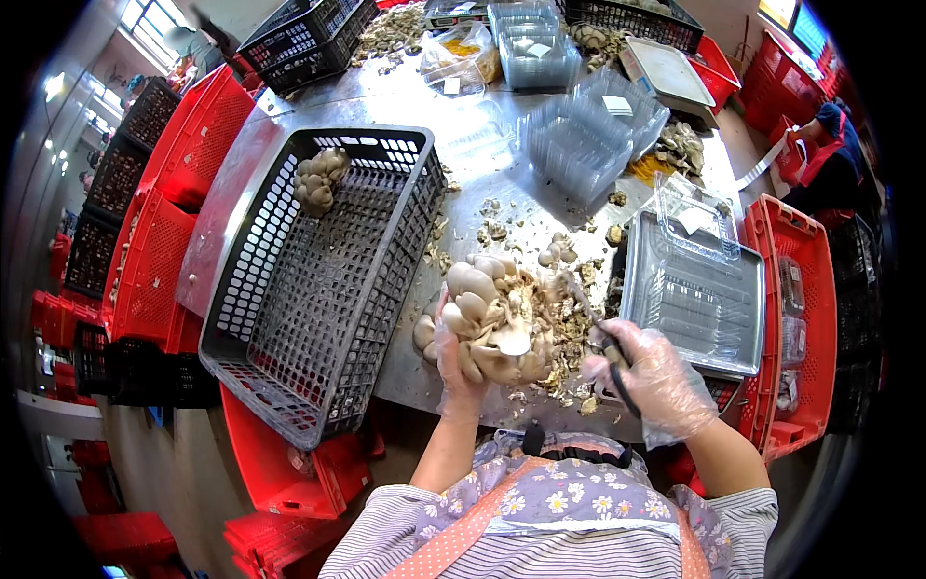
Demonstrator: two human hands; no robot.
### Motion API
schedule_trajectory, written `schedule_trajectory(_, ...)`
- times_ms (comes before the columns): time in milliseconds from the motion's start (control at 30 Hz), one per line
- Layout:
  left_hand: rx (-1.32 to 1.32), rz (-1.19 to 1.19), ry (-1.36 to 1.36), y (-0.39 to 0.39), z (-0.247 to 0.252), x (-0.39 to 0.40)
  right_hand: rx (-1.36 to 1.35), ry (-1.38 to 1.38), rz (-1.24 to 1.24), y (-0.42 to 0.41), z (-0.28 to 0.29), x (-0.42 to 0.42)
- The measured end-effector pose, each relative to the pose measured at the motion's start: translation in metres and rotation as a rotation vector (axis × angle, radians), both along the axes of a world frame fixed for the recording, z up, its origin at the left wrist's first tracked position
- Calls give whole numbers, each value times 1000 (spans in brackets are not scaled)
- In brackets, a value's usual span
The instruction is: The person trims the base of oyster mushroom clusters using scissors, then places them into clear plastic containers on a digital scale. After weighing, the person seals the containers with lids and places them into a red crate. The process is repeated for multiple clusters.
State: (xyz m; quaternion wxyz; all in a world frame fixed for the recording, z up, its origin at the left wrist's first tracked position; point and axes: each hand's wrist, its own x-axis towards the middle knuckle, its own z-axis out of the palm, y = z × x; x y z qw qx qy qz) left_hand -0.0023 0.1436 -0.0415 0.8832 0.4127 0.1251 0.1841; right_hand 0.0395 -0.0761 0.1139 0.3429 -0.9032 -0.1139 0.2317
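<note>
My left hand (457,365), in a clear plastic glove, holds a large cluster of oyster mushrooms (474,311) from its left side, over the metal table. The cluster's pale torn stem side faces right. My right hand (644,376), also gloved, grips the dark handle of a small knife (613,351). The knife's blade reaches up and left to the cluster's right edge, where it looks blurred; whether it touches cannot be told. Mushroom trimmings (571,340) lie beside and under the cluster. A small mushroom clump (557,250) sits just beyond it.
A black plastic crate (391,289) with one mushroom cluster (320,181) inside stands at left. Stacked clear plastic trays (575,145) lie ahead. At right, a metal tray (756,311) carries clear containers, beside a red crate (828,326). A person (832,155) is at the far right.
</note>
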Motion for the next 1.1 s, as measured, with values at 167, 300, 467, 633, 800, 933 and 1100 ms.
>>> schedule_trajectory(167, -63, -54, 72, 15, -33, -5, -61, -94, -4, -8, -3, 3)
schedule_trajectory(300, -57, -57, -62, 11, 0, 4, 226, -146, -31, 12, -5, 10)
schedule_trajectory(467, -14, -108, -33, -1, 18, 7, 482, -217, -22, 61, -13, 14)
schedule_trajectory(633, 18, -80, 14, -6, 15, 3, 584, -326, -16, 60, -48, 27)
schedule_trajectory(800, -79, -54, 38, 1, -11, -1, 711, -195, -281, 38, -75, 37)
schedule_trajectory(933, -102, -23, 88, 1, 14, -4, 436, -315, -255, 21, -78, 47)
schedule_trajectory(1100, -174, -64, 92, 15, -13, -9, 158, -328, -13, 16, -38, 29)
